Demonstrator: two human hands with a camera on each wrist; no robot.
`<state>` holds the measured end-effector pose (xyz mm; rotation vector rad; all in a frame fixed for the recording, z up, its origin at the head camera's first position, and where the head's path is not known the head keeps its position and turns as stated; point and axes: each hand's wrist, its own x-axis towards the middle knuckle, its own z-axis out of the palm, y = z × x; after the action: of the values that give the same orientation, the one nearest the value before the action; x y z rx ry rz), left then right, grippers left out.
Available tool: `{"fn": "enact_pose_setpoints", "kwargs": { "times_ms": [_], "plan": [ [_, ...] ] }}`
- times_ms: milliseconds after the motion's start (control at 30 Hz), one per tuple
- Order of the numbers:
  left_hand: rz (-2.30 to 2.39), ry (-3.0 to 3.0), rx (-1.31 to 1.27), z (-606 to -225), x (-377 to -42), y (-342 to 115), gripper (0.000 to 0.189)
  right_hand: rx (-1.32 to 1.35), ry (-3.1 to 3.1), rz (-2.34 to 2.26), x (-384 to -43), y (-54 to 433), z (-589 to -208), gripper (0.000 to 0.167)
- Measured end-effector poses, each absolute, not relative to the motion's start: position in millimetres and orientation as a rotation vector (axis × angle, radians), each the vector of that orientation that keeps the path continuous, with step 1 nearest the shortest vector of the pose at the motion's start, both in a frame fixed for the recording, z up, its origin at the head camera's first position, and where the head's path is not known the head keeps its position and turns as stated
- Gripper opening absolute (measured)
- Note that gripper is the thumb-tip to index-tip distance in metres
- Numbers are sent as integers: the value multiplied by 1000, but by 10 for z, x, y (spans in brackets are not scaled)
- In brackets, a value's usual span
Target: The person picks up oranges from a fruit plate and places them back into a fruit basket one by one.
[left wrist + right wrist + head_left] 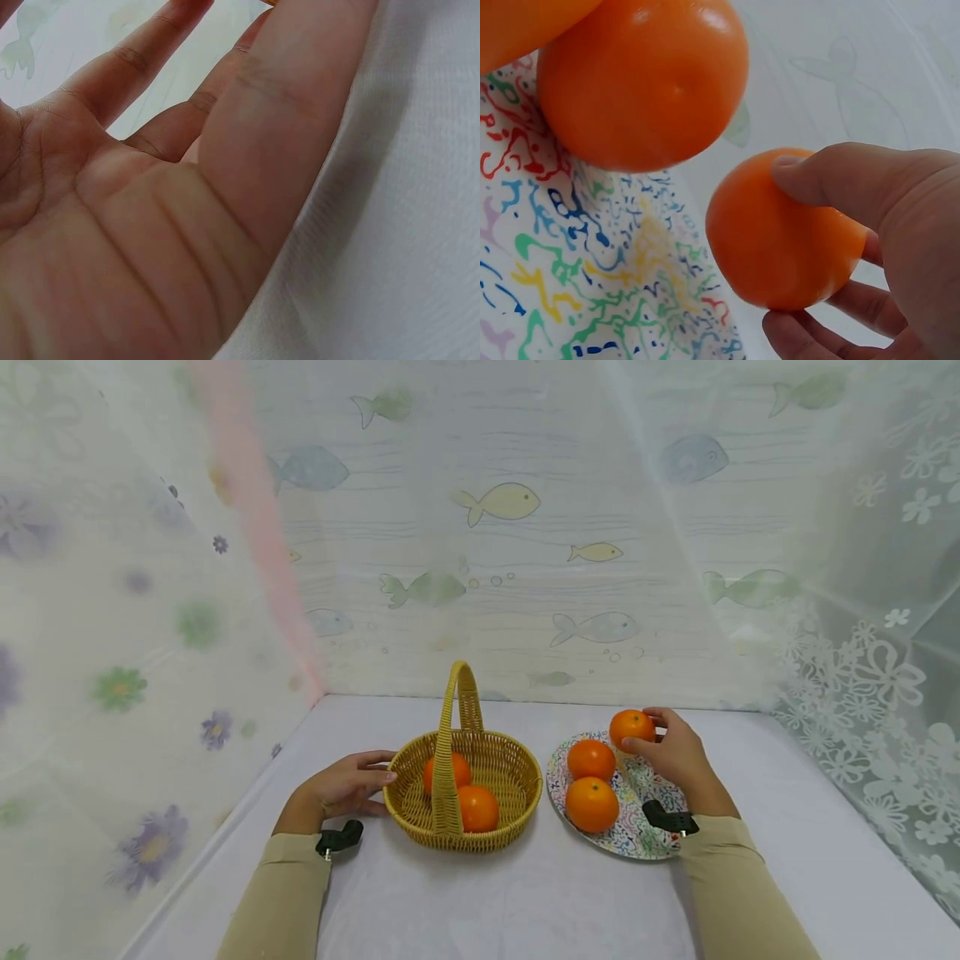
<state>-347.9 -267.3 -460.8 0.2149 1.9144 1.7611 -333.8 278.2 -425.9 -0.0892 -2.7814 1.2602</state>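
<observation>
At the left side of a yellow wicker basket (531,806), my left hand (347,783) touches the rim with fingers extended. Two oranges (478,808) lie inside, partly behind the arched handle (446,777). My right hand (681,752) holds an orange (632,727) between thumb and fingers at the far edge of a round patterned plate (637,839). Two more oranges (592,804) sit on the plate's left part. In the right wrist view the thumb presses on the gripped orange (780,240), with fingers beneath it. The left wrist view shows mostly the palm (112,240).
A white cloth (480,902) covers the table. Behind it hangs a curtain with fish prints (510,502). Floral curtains (135,693) stand at the left and right sides. The basket handle rises above the rim.
</observation>
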Motion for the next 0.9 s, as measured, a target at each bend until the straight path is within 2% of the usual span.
{"fn": "enact_pose_setpoints", "kwargs": {
  "times_ms": [900],
  "plan": [
    [1760, 1913, 213, -4573, -3454, -2665, 61, 93, -2648, 1259, -3129, 2459, -3745, 82]
  ]
}}
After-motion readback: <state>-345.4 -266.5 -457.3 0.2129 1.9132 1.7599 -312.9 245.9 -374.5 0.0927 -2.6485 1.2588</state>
